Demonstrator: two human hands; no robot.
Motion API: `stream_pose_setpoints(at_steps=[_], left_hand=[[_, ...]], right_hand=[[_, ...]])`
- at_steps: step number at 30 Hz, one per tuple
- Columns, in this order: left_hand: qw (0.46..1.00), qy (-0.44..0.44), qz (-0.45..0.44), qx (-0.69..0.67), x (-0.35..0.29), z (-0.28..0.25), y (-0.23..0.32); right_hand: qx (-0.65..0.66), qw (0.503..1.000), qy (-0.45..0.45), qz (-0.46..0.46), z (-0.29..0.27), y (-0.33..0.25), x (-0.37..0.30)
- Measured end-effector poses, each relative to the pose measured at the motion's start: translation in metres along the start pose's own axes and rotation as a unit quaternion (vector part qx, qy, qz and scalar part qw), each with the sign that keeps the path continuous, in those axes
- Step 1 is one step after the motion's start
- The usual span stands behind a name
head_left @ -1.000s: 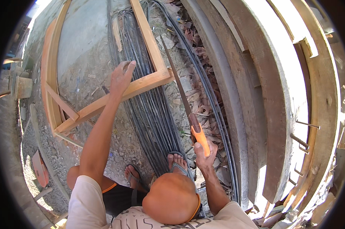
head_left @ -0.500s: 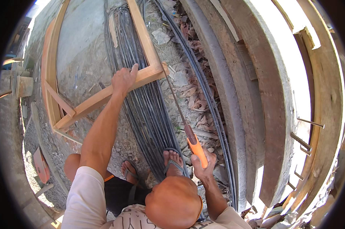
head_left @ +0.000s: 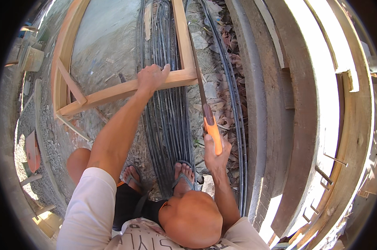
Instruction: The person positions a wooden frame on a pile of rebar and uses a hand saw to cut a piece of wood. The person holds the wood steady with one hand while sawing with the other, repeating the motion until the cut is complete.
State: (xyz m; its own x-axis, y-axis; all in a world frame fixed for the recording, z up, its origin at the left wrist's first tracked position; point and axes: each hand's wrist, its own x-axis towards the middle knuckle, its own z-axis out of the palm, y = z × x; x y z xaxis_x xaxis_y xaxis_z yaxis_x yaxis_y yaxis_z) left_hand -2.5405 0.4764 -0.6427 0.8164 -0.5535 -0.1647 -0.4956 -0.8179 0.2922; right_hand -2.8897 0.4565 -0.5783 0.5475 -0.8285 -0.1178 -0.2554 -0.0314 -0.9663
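My left hand (head_left: 152, 79) is wrapped over the near bar of a light wooden frame (head_left: 109, 92), its thumb pointing to the right. In my right hand (head_left: 217, 153) is the orange handle of a handsaw (head_left: 212, 131), gripped firmly. The saw's thin blade runs away from me along the frame's right corner, close against the end of the near bar. A short diagonal brace (head_left: 71, 81) spans the frame's left corner. Whether the teeth still touch wood, I cannot make out.
A bundle of dark rods (head_left: 167, 121) lies beneath the frame, beside my sandalled foot (head_left: 183, 177). More thin rods (head_left: 237, 125) run along the right. Heavy timber beams (head_left: 305, 137) stand farther right, with bent nails (head_left: 335, 160) sticking out. Dry leaves (head_left: 226, 121) litter the ground.
The view has shifted, so the frame and left hand appear farther right. My right hand has moved forward with the saw. The short stub beyond the blade no longer shows.
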Motion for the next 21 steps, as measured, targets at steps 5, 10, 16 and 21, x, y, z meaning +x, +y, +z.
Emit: stream_pose_setpoints(at_steps=[5,10,16,21], left_hand=[[0.999,0.016,-0.024,0.016,-0.006,-0.006,-0.004],[1.000,0.005,-0.017,-0.002,-0.006,-0.005,0.010],[1.000,0.001,-0.007,-0.002,-0.002,-0.007,-0.002],[1.000,0.014,-0.009,0.015,0.000,-0.004,-0.002]], right_hand=[[-0.027,0.998,-0.055,0.034,-0.070,0.007,-0.126],[-0.044,0.998,-0.046,0.018,-0.032,0.014,-0.044],[-0.009,1.000,-0.014,-0.018,0.016,0.005,0.013],[-0.092,0.993,-0.058,-0.046,-0.057,0.023,-0.127]])
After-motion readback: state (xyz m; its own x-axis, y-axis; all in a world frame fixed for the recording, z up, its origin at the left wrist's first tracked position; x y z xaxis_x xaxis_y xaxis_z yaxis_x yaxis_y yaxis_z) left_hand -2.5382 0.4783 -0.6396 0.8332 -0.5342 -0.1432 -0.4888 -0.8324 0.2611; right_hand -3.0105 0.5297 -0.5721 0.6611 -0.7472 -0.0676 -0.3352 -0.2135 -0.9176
